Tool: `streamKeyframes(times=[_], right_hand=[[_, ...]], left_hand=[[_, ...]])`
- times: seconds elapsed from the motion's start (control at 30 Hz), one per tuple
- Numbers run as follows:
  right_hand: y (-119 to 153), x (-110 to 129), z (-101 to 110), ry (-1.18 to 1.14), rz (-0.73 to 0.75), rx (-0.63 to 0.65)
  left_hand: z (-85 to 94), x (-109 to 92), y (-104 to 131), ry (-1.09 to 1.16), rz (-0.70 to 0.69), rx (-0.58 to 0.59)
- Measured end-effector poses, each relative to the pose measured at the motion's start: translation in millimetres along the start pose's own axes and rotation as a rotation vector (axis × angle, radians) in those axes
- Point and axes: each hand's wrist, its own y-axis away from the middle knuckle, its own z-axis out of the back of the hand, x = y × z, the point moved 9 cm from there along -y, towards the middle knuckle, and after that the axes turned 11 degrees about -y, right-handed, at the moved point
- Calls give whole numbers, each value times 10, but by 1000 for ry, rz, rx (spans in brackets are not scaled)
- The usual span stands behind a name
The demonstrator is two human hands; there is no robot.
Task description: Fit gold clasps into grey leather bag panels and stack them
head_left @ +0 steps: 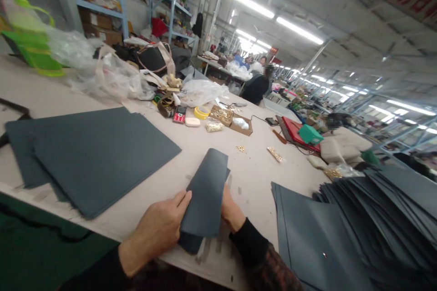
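A dark blue-grey sheet (206, 195), bent over on itself, stands between my two hands near the table's front edge. My left hand (160, 223) pinches its left side, thumb and fingers closed on the edge. On the opposite side my right hand (230, 207) grips the sheet, its fingertips partly hidden behind it. A stack of flat dark sheets (105, 159) lies to the left. More dark sheets (314, 232) lie to the right beside a fanned pile (385, 223), and one of them carries a small shiny metal piece (324, 254).
Small gold pieces (241, 148) and a gold strip (275, 154) lie beyond my hands. Farther back are open cardboard boxes (221, 115), yellow tape (202, 112), a red phone (179, 114) and plastic bags (201, 92). A person (256, 87) sits past the table.
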Motion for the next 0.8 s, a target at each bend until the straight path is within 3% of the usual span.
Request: streamKeyframes(times=[0.07,0.13,0.23,0.33,0.53,0.8], right_hand=[[-29,-276,232,71,-103,-35],[-64,-562,595,174,-223,-100],[-134,-984,1217,328,-410,-222],[-256,-1315,1616,451,-535,-276],[-573,-1628,1734,614,-645,-251],[-792,-1636,1647,724,-677,-145]], left_hand=[[-159,-46,-46,-56,-10,49],[-267,-60,-42,-72,-16,64],[-334,-42,-19,-69,-17,78],[-334,-27,-17,-58,-21,80],[-399,-29,-42,-66,-47,79],[-283,-47,-32,60,-43,103]])
